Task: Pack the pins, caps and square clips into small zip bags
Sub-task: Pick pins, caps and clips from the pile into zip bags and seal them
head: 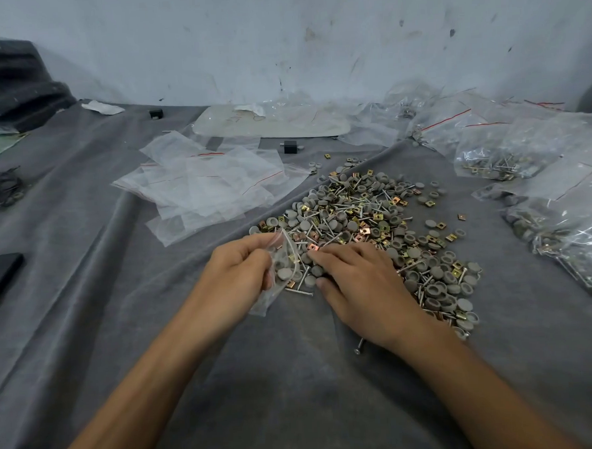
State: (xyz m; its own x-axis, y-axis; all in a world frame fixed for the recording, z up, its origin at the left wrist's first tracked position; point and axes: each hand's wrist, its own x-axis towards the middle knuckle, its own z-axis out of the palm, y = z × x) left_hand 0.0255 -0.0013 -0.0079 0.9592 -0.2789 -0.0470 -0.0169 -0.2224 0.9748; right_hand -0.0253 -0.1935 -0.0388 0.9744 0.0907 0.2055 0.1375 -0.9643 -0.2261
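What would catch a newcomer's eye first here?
A sprawling heap of grey caps, pins and brass square clips fills the middle of the grey cloth. At its near edge the left hand holds a small zip bag with caps inside; the right hand lies on the heap.

We see grey round caps [461,305], silver pins [353,206] and brass square clips [376,216] mixed in one loose central pile. Far left of it, empty bags [200,188] lie flat and overlapping; filled bags [497,159] crowd the right. The left hand [237,272] holds a part-filled bag [285,271] at the pile's near-left edge.
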